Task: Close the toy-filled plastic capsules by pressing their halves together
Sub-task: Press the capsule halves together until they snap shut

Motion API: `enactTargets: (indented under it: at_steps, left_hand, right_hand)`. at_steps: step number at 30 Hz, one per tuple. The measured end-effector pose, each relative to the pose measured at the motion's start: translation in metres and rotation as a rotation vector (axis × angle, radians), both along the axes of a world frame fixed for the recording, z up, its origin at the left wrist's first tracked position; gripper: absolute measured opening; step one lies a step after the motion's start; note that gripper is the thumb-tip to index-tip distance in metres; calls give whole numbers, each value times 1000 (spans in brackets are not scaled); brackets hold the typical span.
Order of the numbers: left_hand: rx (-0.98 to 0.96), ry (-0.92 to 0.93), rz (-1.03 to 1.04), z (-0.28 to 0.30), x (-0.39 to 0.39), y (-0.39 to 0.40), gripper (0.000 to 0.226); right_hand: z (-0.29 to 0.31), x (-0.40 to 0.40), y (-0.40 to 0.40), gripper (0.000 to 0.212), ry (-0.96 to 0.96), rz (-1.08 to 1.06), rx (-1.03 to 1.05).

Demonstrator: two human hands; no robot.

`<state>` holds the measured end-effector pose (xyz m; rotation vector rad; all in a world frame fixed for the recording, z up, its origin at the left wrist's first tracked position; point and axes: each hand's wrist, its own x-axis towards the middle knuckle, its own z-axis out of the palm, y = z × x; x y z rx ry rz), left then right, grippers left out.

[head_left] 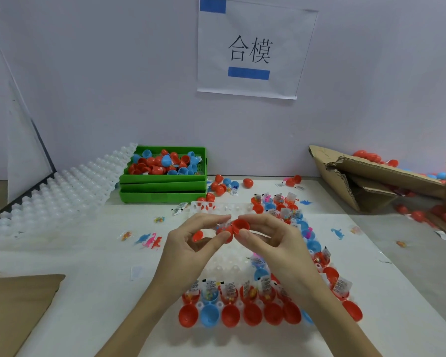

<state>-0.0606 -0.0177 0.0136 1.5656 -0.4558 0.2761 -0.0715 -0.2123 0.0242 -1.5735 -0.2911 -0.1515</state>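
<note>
In the middle of the frame, 2 hands hold 1 red capsule [233,229] above the white tray [227,265]. The left hand [191,243] pinches the filled half with curled fingers. The right hand [268,238] pinches the empty half, tipped up and still open. More open capsules [252,314] sit in a row in the tray, low in the frame. A green bin [162,188] of capsule halves sits on the bench, upper left of the hands.

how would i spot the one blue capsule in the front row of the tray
Find the white tray under the person's arms and look at its nearest row of open capsules. The blue capsule is second from the left, the only blue among that row's fully visible red ones.
</note>
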Motion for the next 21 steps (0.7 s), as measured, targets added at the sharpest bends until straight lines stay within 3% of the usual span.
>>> enactTargets:
  at_steps: [12,18,21]
  left_hand:
    - [279,-187,76,-2,0,0,33]
    - [322,-272,133,-2,0,-3,37]
    - [289,-259,202,-3,0,-1,37]
  right_hand:
    - [-8,1,5,34,-272,-103,-303]
    - [-11,1,9,45,-331,-109,-325]
    - [-10,1,10,40,-353,-161,-357]
